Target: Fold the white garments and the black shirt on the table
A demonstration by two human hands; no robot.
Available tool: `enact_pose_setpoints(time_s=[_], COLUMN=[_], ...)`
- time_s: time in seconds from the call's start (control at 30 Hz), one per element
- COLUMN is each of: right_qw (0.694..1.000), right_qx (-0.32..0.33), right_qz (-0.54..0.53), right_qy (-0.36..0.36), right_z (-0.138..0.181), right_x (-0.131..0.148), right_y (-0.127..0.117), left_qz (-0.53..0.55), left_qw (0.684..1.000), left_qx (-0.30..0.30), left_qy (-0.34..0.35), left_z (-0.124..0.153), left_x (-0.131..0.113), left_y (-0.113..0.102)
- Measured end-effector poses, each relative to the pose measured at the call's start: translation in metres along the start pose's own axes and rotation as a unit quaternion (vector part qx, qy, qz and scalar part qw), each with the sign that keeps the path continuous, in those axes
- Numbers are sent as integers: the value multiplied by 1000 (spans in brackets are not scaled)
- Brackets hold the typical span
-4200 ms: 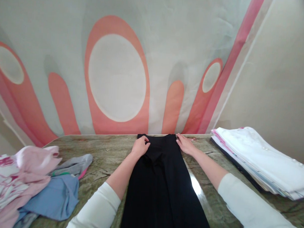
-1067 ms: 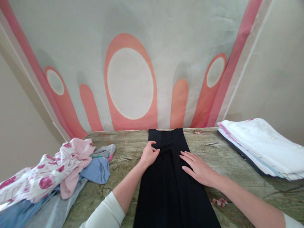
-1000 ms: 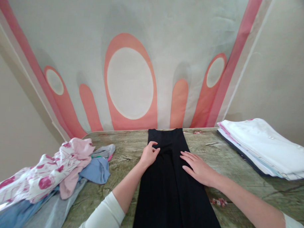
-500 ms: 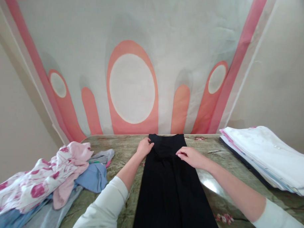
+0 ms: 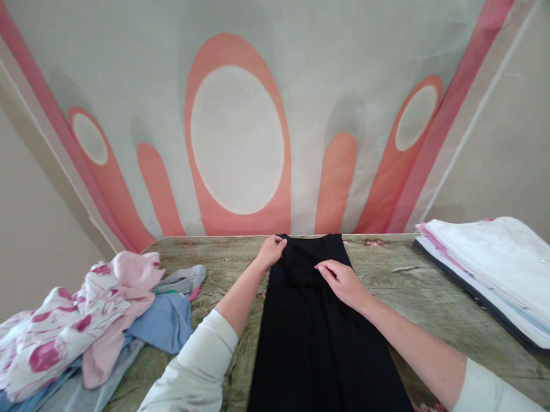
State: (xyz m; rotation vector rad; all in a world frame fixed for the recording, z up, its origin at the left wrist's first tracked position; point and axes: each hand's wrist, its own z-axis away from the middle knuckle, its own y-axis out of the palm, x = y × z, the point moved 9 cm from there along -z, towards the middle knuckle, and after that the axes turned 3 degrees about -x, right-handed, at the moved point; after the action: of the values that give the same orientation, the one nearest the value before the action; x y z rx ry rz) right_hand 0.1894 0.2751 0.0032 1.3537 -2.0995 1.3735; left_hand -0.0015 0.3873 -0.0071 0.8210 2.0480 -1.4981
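Observation:
A long black garment (image 5: 313, 339) lies lengthwise in front of me, its narrower top at the table's far edge; it looks like trousers, though its near end is out of view. My left hand (image 5: 272, 252) pinches the top left corner of the cloth between thumb and fingers. Over the upper part, my right hand (image 5: 342, 281) has thumb and forefinger closed on the black fabric near the lower edge of a folded-over flap (image 5: 302, 270). The other fingers of that hand are curled in.
At the left lies a loose heap of clothes: a white and pink patterned piece (image 5: 49, 336), a blue one (image 5: 162, 322) and grey ones. A neat stack of folded clothes (image 5: 503, 256), white on top, sits at the right. Behind the wood-patterned table (image 5: 228, 258) rises a patterned wall panel (image 5: 306, 81).
My right hand has shifted slightly left over the garment and pinches its fabric. My left hand has closed on the top left corner. The flap looks rearranged, and the view has tilted slightly.

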Motion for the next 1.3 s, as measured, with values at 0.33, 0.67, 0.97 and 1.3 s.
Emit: enact_pose_setpoints(time_s=[0.33,0.67,0.97,1.3], right_qw=[990,986,985,991], right_qx=[104,129,-23,17], right_qz=[88,103,-117,-91], right_qy=[-26,-30,123,93], right_z=[6,6,0,-1], right_x=[9,8,-30,-29], right_y=[15,19,-7,2], left_qz=[58,-97,-113,-29], left_qw=[996,954,929,934], left_qx=[-68,80,147,156], left_qy=[-17,271,319,320], left_z=[10,91,120,119], left_x=[2,-94,-83,-85], left_y=[-1,-1,-8,-15])
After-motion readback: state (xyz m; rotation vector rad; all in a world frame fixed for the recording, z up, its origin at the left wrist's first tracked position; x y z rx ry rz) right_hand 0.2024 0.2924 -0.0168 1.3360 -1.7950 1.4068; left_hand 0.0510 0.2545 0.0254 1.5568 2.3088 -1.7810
